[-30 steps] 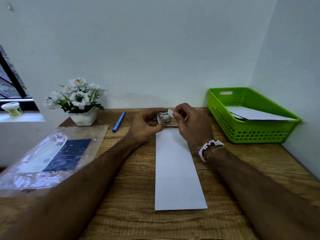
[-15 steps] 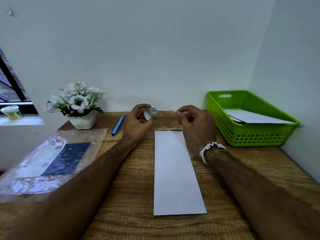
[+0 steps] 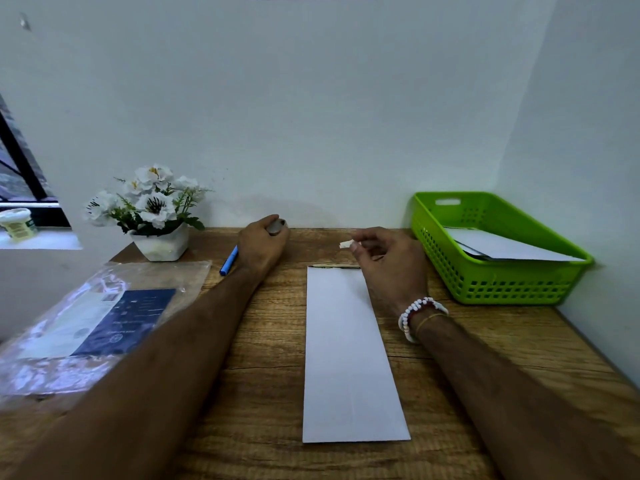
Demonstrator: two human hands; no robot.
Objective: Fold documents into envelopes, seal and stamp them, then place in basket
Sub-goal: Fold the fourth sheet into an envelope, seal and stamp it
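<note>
A long white envelope [image 3: 348,355] lies lengthwise in the middle of the wooden desk [image 3: 266,341]. My left hand [image 3: 261,245] reaches to the back of the desk near the wall and grips a small roll of stamps [image 3: 276,226]. Beyond the envelope's far end hovers my right hand [image 3: 388,261], pinching a small white stamp [image 3: 345,243] between thumb and fingertip. The green basket [image 3: 491,271] stands at the back right with white envelopes [image 3: 502,247] inside.
A white pot of flowers [image 3: 152,209] stands at the back left, with a blue pen [image 3: 229,260] beside it. A clear plastic sleeve holding papers [image 3: 93,323] lies on the left. The wall runs close behind and along the right.
My hands have parted. The left hand has carried the stamp roll back and left toward the wall; the right hand has kept the torn-off stamp above the envelope's far end.
</note>
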